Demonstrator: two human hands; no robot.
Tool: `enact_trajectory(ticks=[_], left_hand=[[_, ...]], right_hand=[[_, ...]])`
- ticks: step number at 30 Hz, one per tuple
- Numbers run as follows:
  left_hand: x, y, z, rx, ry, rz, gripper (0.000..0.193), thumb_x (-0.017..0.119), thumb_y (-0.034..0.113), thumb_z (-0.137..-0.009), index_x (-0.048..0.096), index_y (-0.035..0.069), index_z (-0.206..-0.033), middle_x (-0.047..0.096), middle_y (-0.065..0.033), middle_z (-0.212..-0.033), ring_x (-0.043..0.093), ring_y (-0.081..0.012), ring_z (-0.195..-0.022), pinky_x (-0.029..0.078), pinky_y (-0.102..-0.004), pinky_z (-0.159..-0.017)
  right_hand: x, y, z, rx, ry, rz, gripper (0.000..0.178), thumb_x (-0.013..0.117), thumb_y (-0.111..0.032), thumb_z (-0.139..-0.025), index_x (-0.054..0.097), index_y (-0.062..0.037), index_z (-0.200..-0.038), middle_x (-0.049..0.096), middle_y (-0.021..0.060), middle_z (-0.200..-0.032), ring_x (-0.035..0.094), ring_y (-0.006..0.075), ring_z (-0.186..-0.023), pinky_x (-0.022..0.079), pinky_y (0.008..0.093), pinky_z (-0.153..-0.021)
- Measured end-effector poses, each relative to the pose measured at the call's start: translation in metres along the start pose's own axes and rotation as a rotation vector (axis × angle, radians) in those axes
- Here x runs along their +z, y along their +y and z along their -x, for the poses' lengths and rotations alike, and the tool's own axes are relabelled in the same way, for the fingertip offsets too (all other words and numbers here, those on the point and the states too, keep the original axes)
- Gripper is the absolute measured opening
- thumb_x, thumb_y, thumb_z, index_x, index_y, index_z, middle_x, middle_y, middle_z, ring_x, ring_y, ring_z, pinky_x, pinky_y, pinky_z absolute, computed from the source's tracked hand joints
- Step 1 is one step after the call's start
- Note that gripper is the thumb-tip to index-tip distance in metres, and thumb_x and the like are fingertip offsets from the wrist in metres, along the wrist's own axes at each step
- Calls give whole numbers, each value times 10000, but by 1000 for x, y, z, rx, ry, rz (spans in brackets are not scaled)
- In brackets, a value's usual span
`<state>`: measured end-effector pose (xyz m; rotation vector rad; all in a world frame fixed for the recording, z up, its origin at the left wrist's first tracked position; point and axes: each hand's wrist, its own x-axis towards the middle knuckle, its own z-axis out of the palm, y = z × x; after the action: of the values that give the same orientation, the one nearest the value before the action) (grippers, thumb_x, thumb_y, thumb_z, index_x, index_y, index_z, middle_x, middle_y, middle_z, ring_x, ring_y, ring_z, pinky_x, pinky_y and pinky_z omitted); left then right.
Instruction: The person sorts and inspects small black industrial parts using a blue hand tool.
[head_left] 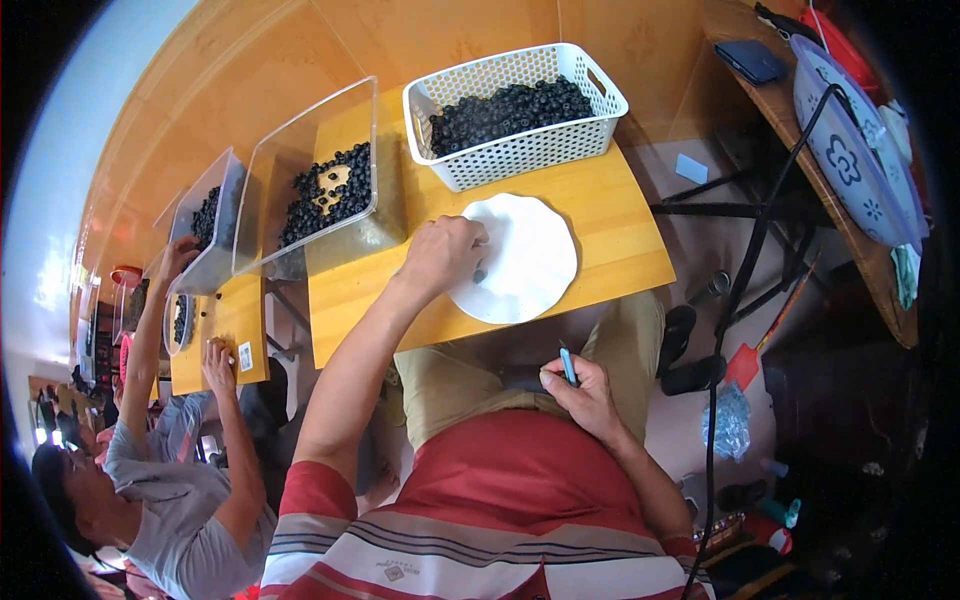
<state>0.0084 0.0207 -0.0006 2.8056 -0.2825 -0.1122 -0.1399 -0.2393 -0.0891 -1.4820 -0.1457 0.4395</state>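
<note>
My left hand reaches over the left side of a white scalloped plate, its fingers curled together. What the fingertips hold, if anything, is hidden. One dark berry, probably a blueberry, lies on the plate just below those fingers. Over my lap, near the table's front edge, my right hand is closed around a slim light-blue tool with a thin dark tip. Behind the plate stands a white perforated basket with many dark berries. A clear plastic bin to its left also holds berries.
At the left, another person works at a small table with a clear tub of berries. A black cable hangs at my right, beside a side table bearing a patterned basin. Slippers lie on the floor.
</note>
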Motion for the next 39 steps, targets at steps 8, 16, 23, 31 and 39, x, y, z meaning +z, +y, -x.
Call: enact_trajectory(ticks=[8,16,23,31,39], left_hand=[[2,4,11,168,153,429,166,680,22,-842,742,26,-996,708,-149,-941,706,-295,-804,551,-368,-745],[10,11,40,-197,81,1465,175,713,15,-903,717,-9,-1076,726,-89,-987,693,-143,-845,576,-274,-773],[23,25,68,-257,112,1715,240,708,-15,-894,700,-1,-1134,721,-100,-1042,699,-169,-908,595,-310,-852],[41,29,91,-151,122,1781,233,658,16,-948,674,15,-1181,712,-83,-1053,694,-161,-937,599,-315,-859],[48,44,107,-151,71,1971,221,636,11,-959,673,18,-1177,718,-107,-1089,705,-170,-960,604,-312,-872]], right_hand=[[-5,3,0,37,57,-43,116,687,-112,-931,678,2,-952,577,-48,-747,497,40,-687,419,234,-616],[-3,1,-2,28,77,-36,124,677,-132,-952,665,-8,-950,571,-47,-735,483,30,-645,393,222,-573],[-1,1,-3,9,102,15,139,689,-130,-938,677,6,-959,592,-28,-745,513,52,-688,444,250,-630],[2,-17,-10,-163,197,127,135,673,-125,-955,675,10,-965,606,-12,-753,530,58,-684,440,241,-618],[11,-54,-14,-193,149,215,184,682,-159,-956,662,17,-1003,620,50,-748,543,78,-698,456,271,-624]])
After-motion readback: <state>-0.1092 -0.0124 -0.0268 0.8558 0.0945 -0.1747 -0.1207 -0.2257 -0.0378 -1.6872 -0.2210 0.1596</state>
